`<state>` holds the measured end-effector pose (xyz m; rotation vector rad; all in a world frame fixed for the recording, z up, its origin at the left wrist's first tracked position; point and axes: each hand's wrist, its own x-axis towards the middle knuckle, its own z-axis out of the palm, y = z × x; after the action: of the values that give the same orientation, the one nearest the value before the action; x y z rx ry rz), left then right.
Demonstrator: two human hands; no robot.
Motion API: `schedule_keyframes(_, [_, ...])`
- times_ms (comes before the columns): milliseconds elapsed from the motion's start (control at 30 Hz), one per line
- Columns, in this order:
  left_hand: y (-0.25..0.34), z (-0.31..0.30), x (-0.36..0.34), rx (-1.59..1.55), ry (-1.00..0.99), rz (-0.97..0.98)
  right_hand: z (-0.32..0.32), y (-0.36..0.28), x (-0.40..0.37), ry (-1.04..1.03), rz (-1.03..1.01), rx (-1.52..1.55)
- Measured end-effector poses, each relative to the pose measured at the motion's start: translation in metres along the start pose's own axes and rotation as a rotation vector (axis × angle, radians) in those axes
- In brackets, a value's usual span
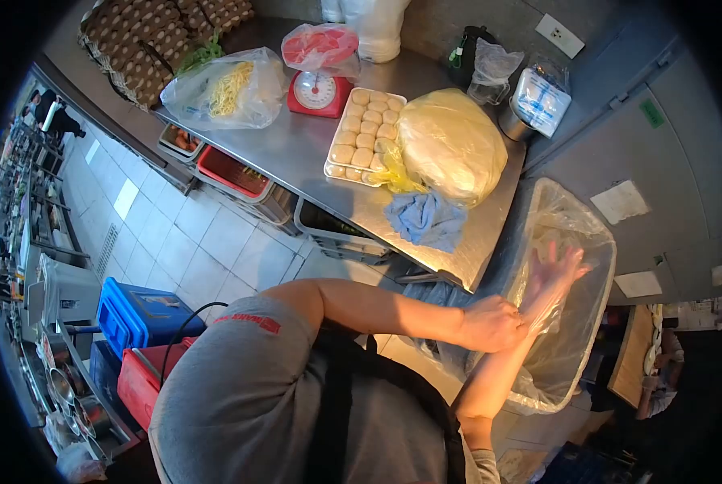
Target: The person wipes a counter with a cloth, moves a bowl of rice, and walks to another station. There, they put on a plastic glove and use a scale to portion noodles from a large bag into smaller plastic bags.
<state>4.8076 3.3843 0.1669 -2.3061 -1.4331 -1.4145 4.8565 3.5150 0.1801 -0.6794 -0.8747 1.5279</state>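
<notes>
My left hand (492, 324) reaches across from the left, its fingers closed at my right wrist on what looks like the cuff of a clear plastic glove (536, 312). The thin, shiny plastic stretches along the wrist of my right hand (556, 268). That hand points away from me with its fingers spread, holding nothing. Both hands are over or beside a large bin (609, 266) lined with clear plastic. How far the glove covers the right fingers is hard to make out.
On the steel table (284, 157) are a blue cloth (427, 220), a large yellow-bagged bundle (452, 145), a tray of dough balls (365, 129), a red scale (316, 94) and bagged noodles (230, 89). Crates (233, 172) sit below. A blue cooler (143, 315) stands left.
</notes>
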Motion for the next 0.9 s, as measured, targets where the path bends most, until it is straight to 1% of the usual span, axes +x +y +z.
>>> schedule_keyframes(33, [-0.003,-0.003,0.002,0.012,0.019,0.023,0.008,-0.005,-0.002,0.043,0.010,-0.011])
schedule_keyframes(67, [-0.006,-0.006,0.004,0.022,0.038,0.047,0.009,-0.002,0.006,0.058,-0.059,-0.163])
schedule_keyframes(133, [-0.014,-0.015,0.001,-0.019,-0.010,0.101,0.003,0.005,0.025,0.093,-0.193,-0.477])
schedule_keyframes(233, [-0.039,-0.029,-0.020,-0.004,-0.071,0.164,0.031,-0.022,0.012,0.011,-0.514,-0.509])
schedule_keyframes(267, [-0.050,-0.042,-0.033,0.148,-0.179,0.003,0.011,-0.033,0.021,-0.053,-0.493,-0.465])
schedule_keyframes(300, [-0.064,-0.052,-0.047,0.307,-0.281,-0.163,-0.002,-0.049,0.026,-0.060,-0.446,-0.518])
schedule_keyframes(333, [-0.087,-0.055,-0.062,0.416,-0.288,-0.373,-0.015,-0.062,0.029,-0.072,-0.397,-0.564])
schedule_keyframes(367, [-0.111,-0.055,-0.081,0.528,-0.291,-0.589,-0.036,-0.062,0.031,0.028,-0.408,-0.649])
schedule_keyframes(433, [-0.152,-0.056,-0.109,0.498,-0.443,-0.613,-0.096,-0.064,0.044,-0.212,-0.359,-0.785])
schedule_keyframes(467, [-0.167,-0.054,-0.113,0.467,-0.518,-0.616,-0.135,-0.067,0.048,-0.262,-0.310,-1.062])
schedule_keyframes(500, [-0.175,-0.047,-0.111,0.395,-0.507,-0.623,-0.174,-0.069,0.051,-0.332,-0.280,-1.339])
schedule_keyframes(533, [-0.175,-0.037,-0.108,0.315,-0.503,-0.626,-0.158,-0.063,0.018,-0.293,-0.160,-1.046])
schedule_keyframes(600, [-0.171,-0.032,-0.097,0.232,-0.517,-0.651,-0.097,-0.071,-0.022,-0.454,-0.014,-1.049])
schedule_keyframes(633, [-0.168,-0.032,-0.097,0.136,-0.524,-0.689,-0.071,-0.068,-0.037,-0.534,0.055,-1.042])
schedule_keyframes(667, [-0.162,-0.046,-0.094,0.038,-0.532,-0.722,-0.060,-0.054,-0.053,-0.502,0.166,-0.625])
schedule_keyframes(700, [-0.158,-0.065,-0.099,-0.101,-0.655,-0.669,-0.045,-0.044,-0.068,-0.524,0.074,-0.748])
schedule_keyframes(733, [-0.156,-0.086,-0.107,-0.148,-0.613,-0.565,-0.025,-0.033,-0.088,-0.539,-0.017,-0.869])
schedule_keyframes(767, [-0.155,-0.109,-0.118,-0.195,-0.576,-0.461,-0.007,-0.021,-0.104,-0.548,-0.106,-0.988])
schedule_keyframes(833, [-0.152,-0.202,-0.130,-0.107,-0.485,-0.333,0.024,0.007,-0.136,-0.466,0.013,-0.891])
schedule_keyframes(900, [-0.167,-0.292,-0.152,0.204,-0.235,-0.307,0.068,0.033,-0.178,-0.384,0.094,-0.820])
